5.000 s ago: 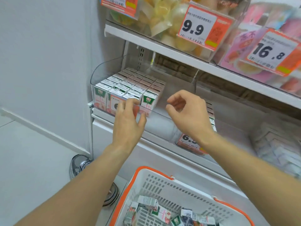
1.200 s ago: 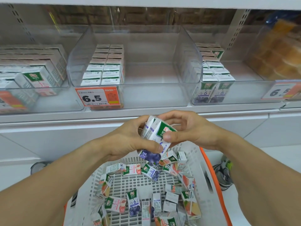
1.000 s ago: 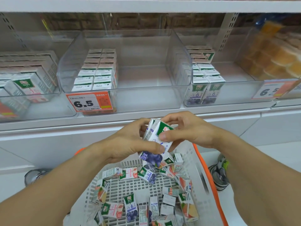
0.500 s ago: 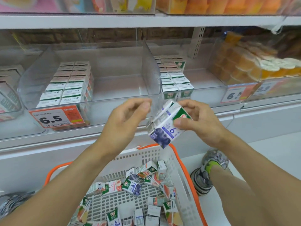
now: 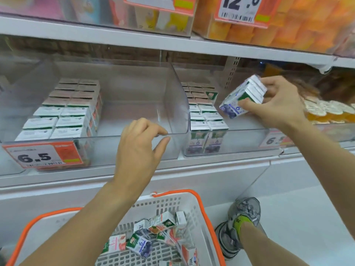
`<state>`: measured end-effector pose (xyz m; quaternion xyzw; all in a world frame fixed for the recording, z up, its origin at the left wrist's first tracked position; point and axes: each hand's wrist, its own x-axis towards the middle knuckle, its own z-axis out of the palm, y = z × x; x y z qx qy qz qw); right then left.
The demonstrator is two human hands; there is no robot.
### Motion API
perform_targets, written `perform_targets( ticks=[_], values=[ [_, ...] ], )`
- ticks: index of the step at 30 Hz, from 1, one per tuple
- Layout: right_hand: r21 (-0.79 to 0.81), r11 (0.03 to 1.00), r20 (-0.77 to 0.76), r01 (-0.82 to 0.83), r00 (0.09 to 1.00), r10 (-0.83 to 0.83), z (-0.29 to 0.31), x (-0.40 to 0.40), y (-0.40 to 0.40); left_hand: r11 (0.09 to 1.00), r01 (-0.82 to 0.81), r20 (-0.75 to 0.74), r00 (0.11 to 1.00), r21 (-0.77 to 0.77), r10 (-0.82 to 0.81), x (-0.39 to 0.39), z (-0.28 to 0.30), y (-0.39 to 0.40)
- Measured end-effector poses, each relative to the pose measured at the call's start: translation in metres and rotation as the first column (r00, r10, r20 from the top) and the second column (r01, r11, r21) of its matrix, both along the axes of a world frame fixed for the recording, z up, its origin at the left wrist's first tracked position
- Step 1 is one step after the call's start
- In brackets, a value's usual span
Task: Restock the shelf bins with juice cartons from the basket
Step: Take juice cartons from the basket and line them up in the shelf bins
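At the far left, an orange price tag (image 5: 41, 155) reading 6.5 is hanging on the front wall of a clear middle bin (image 5: 134, 144) on the shelf (image 5: 192, 167). Inside that bin, two columns of pink-sided cartons (image 5: 63, 110) are standing against its left side, with the rest of the bin floor showing bare.

The left hand (image 5: 139, 148) is hovering at the front rim of the middle bin, near its right corner. Its grip is loosely curled, thumb and forefinger a little apart, and it is holding nothing; whether the fingertips are touching the rim is hard to tell.

Below, the white basket (image 5: 194, 212) with orange trim is sitting low in front of the shelf, with loose juice cartons (image 5: 153, 237) lying jumbled inside, some blueberry, some pink.

To the right of the divider, the right bin (image 5: 249, 143) is holding two columns of blueberry cartons (image 5: 204, 121) along its left side.

The right hand (image 5: 278, 104) is holding a tilted stack of blueberry juice cartons (image 5: 243, 96) in the air over the right bin, just right of the stocked columns. Its grip is closed round the stack, thumb pressing on the printed face and fingers wrapping behind.

A grey shoe (image 5: 240, 223) is resting on the floor beside the basket.
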<state>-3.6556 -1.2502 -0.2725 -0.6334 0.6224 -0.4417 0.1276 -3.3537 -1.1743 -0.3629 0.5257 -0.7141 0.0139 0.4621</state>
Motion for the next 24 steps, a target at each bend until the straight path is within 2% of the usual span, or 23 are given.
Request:
perform_targets(
  ticks=[1, 2, 4, 5, 7, 9, 11, 13, 19, 24],
  values=[
    [0.064, 0.998, -0.032, -0.004, 0.999, 0.006, 0.000, -0.001, -0.015, 1.000, -0.006, -0.011, 1.000, -0.007, 0.006, 0.000, 0.000, 0.000],
    [0.136, 0.990, 0.003, -0.028, 1.000, 0.028, -0.001, -0.003, -0.031, 1.000, -0.008, -0.015, 1.000, -0.014, 0.008, 0.000, -0.001, -0.001],
    [0.280, 0.955, 0.164, -0.092, 0.985, 0.047, -0.001, -0.004, -0.061, 1.000, -0.003, -0.006, 1.000, -0.021, 0.003, 0.001, -0.002, -0.002],
    [0.336, 0.936, 0.181, -0.107, 0.982, 0.048, 0.000, -0.004, -0.075, 1.000, 0.000, 0.000, 1.000, -0.023, 0.000, 0.001, -0.003, -0.002],
    [0.451, 0.883, 0.113, -0.132, 0.990, 0.090, 0.001, -0.005, -0.100, 1.000, 0.007, 0.006, 1.000, -0.028, -0.007, 0.002, -0.004, -0.003],
    [0.624, 0.766, 0.023, -0.154, 0.984, 0.179, 0.001, -0.003, -0.117, 0.999, 0.006, 0.008, 1.000, -0.045, -0.006, 0.002, -0.006, -0.004],
    [0.722, 0.678, -0.030, -0.136, 0.973, 0.227, 0.002, -0.002, -0.125, 0.998, -0.003, 0.008, 1.000, -0.068, 0.004, 0.002, -0.008, -0.005],
    [0.725, 0.672, -0.009, -0.152, 0.973, 0.230, 0.001, -0.005, -0.128, 0.996, -0.012, 0.019, 1.000, -0.088, 0.014, 0.000, -0.010, -0.006],
    [0.622, 0.742, 0.057, -0.248, 0.960, 0.274, -0.013, 0.005, -0.119, 0.993, -0.024, 0.025, 0.999, -0.114, 0.027, 0.000, -0.013, -0.007],
    [0.534, 0.816, -0.084, -0.220, 0.947, 0.311, -0.016, 0.023, -0.111, 0.994, -0.005, 0.024, 1.000, -0.113, 0.008, 0.000, -0.012, -0.005]
  ],
)
